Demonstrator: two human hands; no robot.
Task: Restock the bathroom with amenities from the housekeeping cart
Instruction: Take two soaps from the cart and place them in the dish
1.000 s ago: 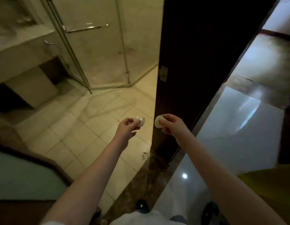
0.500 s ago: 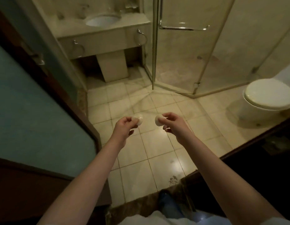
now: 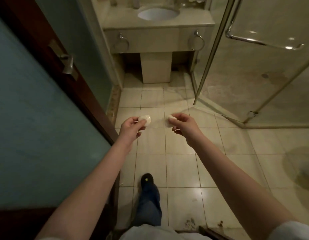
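My left hand (image 3: 131, 128) pinches a small round white soap (image 3: 146, 119) between thumb and fingers. My right hand (image 3: 183, 125) holds a second small white soap (image 3: 169, 122) the same way. Both hands are stretched out in front of me, side by side, above the tiled bathroom floor (image 3: 181, 170). Straight ahead at the far wall stands the vanity counter (image 3: 157, 25) with a white oval sink (image 3: 158, 13); a few blurred items stand behind the basin.
A dark wooden door with a frosted glass panel (image 3: 37, 118) and metal handle (image 3: 66, 61) stands open on my left. The glass shower enclosure (image 3: 254, 66) fills the right. Two towel rings (image 3: 123, 43) hang on the vanity front. My foot (image 3: 147, 181) steps onto the tiles.
I have turned from the doorway into the bathroom and moved closer to the vanity. The toilet has slipped out of view on the right. Both hands still hold their soaps.
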